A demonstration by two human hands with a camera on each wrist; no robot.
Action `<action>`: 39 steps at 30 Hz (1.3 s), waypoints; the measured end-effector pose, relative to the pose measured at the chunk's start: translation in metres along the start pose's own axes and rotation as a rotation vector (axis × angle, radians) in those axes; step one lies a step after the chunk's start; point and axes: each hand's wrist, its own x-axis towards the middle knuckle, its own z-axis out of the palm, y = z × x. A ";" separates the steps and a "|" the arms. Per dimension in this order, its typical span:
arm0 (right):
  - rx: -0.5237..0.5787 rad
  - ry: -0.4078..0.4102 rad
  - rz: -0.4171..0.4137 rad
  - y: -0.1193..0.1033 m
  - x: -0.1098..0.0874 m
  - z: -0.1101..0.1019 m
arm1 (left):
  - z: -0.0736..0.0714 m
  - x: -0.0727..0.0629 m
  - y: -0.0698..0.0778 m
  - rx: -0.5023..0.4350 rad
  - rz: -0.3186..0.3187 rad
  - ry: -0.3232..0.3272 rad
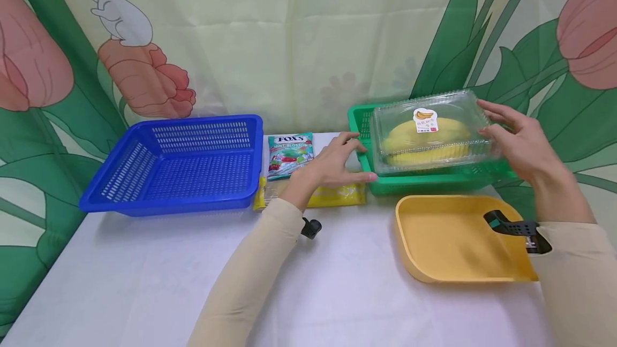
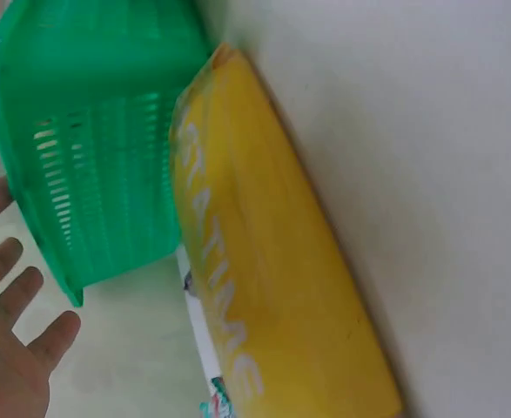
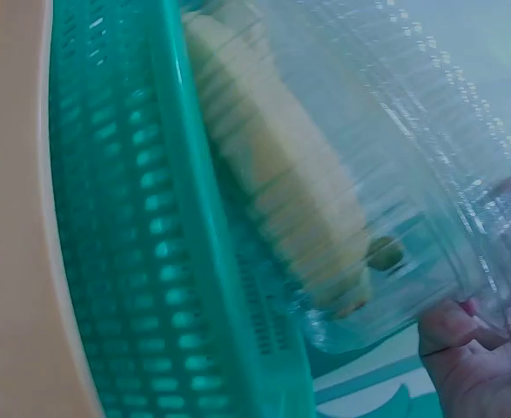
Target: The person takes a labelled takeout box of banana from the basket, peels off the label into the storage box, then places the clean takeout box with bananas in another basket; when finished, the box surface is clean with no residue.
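A clear plastic clamshell box (image 1: 429, 133) with yellow bananas (image 1: 426, 141) inside and a banana sticker on its lid sits tilted in the green basket (image 1: 434, 183). My right hand (image 1: 523, 138) grips the box's right end, thumb near its front corner; in the right wrist view the thumb (image 3: 451, 335) presses the clear plastic. At the basket's left rim is my left hand (image 1: 332, 162), fingers spread and thumb close to the front left corner. Whether its fingertips touch the rim is hard to tell. Nothing is held in it.
A blue basket (image 1: 197, 175) stands at the left. Between the baskets lie a teal FOX'S candy bag (image 1: 289, 154) and a yellow packet (image 1: 337, 195), the packet partly under my left wrist. A yellow-orange tray (image 1: 458, 240) stands in front of the green basket, below my right forearm.
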 end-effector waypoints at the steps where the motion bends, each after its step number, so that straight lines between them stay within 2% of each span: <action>1: 0.008 0.017 -0.001 -0.003 0.000 0.000 | -0.002 -0.001 -0.001 0.003 -0.003 0.007; 6: 0.114 0.068 -0.032 -0.020 -0.001 0.003 | -0.013 -0.009 -0.005 0.000 -0.016 0.025; 9: 0.173 0.062 -0.069 -0.028 -0.004 0.003 | -0.020 -0.014 -0.009 -0.002 -0.017 0.031; 12: 0.173 0.034 -0.117 -0.035 -0.009 0.005 | -0.029 -0.024 -0.014 -0.016 -0.025 0.047; 18: 0.152 -0.013 -0.161 -0.047 -0.015 0.013 | -0.044 -0.045 -0.015 -0.167 -0.044 0.082; 22: 0.183 -0.040 -0.183 -0.053 -0.018 0.020 | -0.051 -0.054 -0.007 -0.255 0.006 0.104; 25: 0.169 -0.056 -0.192 -0.056 -0.020 0.028 | -0.055 -0.061 0.001 -0.291 0.046 0.103; 27: 0.173 -0.071 -0.188 -0.058 -0.021 0.034 | -0.057 -0.066 0.004 -0.299 0.047 0.109; 31: 0.328 -0.136 -0.193 -0.060 -0.022 0.049 | -0.060 -0.080 0.004 -0.335 0.043 0.147; 34: 0.430 -0.185 -0.215 -0.061 -0.026 0.054 | -0.062 -0.089 0.003 -0.398 0.070 0.173; 39: 0.342 -0.238 -0.247 -0.074 -0.033 0.058 | -0.069 -0.101 0.002 -0.421 0.111 0.194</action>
